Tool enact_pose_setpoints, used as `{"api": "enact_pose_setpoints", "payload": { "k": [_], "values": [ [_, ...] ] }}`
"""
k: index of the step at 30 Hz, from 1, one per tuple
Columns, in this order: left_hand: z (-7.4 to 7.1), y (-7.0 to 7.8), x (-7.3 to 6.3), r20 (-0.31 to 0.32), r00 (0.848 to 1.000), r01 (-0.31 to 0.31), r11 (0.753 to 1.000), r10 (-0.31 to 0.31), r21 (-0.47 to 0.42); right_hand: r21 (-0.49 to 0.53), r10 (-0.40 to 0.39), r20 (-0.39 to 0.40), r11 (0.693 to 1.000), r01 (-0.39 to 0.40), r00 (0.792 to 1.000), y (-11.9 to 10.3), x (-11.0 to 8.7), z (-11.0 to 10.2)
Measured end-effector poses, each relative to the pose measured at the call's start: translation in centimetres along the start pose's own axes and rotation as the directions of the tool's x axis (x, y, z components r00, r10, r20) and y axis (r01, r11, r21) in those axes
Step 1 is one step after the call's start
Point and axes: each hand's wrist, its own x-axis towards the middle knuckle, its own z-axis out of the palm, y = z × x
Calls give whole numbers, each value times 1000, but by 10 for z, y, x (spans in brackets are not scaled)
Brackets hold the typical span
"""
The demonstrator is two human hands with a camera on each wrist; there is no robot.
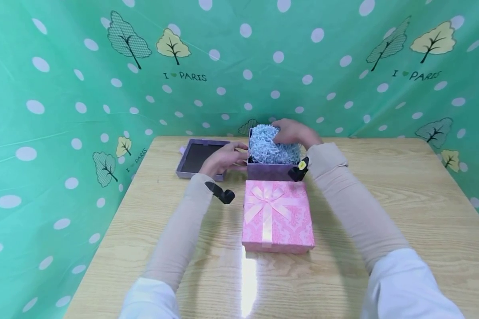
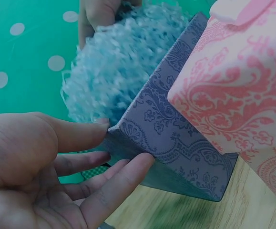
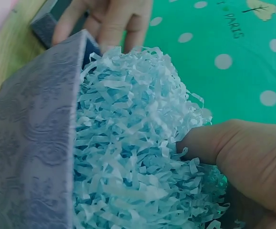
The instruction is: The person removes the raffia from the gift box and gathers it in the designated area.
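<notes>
A purple patterned box (image 1: 272,172) stands open near the table's back edge, heaped with light blue shredded paper (image 1: 263,144). My left hand (image 1: 226,157) is at the box's left side. In the left wrist view its thumb lies at the rim corner, and the other fingers (image 2: 121,183) reach along the outer wall, fairly straight. From the back right, my right hand (image 1: 293,132) grips the shredded paper. Its thumb (image 3: 202,143) sinks into the strands in the right wrist view; the other fingers are mostly hidden behind the heap.
Directly in front of the purple box sits a pink box (image 1: 281,226) with a ribbon bow. The purple lid (image 1: 201,157) lies inside up, left of the box. A green dotted cloth (image 1: 247,53) hangs behind the wooden table (image 1: 403,190).
</notes>
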Motion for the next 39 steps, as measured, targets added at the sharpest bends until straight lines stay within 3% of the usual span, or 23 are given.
{"api": "enact_pose_setpoints", "payload": {
  "k": [26,39],
  "values": [
    [0,1,0,19,1000,9,1000,-9,-5,192,-34,-131,980,59,991,3,-54,-33],
    [0,1,1,13,1000,15,1000,-15,11,200,-39,-223,976,84,974,27,-85,-51]
  ]
}}
